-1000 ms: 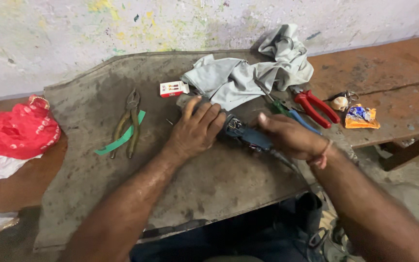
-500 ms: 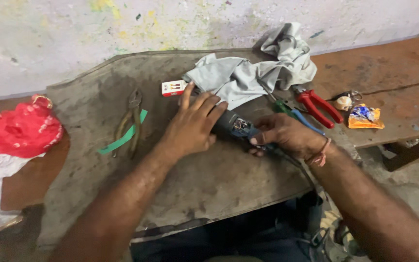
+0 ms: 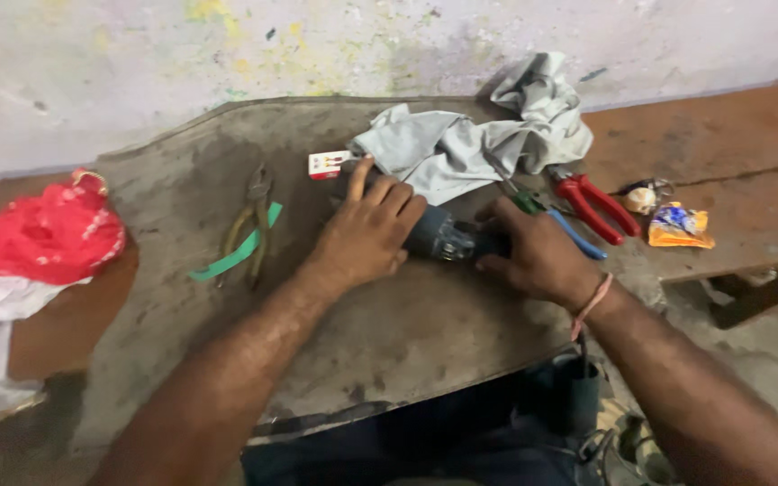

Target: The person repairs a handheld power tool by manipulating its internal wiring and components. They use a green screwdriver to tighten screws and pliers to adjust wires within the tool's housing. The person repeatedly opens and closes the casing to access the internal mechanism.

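A worn grey mat covers the middle of a low reddish-brown bench, which stands against a pale, paint-flecked wall; bare concrete floor shows at 4 o'clock.

At 12 o'clock from the hands lies a small flat box, white with a red end, just beside a crumpled grey cloth. At 3 o'clock, well apart from the hands, sits an orange and blue packet, crinkled and flat. A green strip lies under a pair of rusty pliers at 9 o'clock, and a red cloth is bunched at the far left edge. Red-handled pliers rest at 2 o'clock.

The power tool, dark grey with a blue body, lies on the mat at the centre, between both hands. The left hand is laid over its front end, fingers curled around it, forefinger stretched out. The right hand grips its rear part.

Compared with half a second ago, the right hand has closed further over the tool's body, hiding more of the blue; the left hand has barely shifted.
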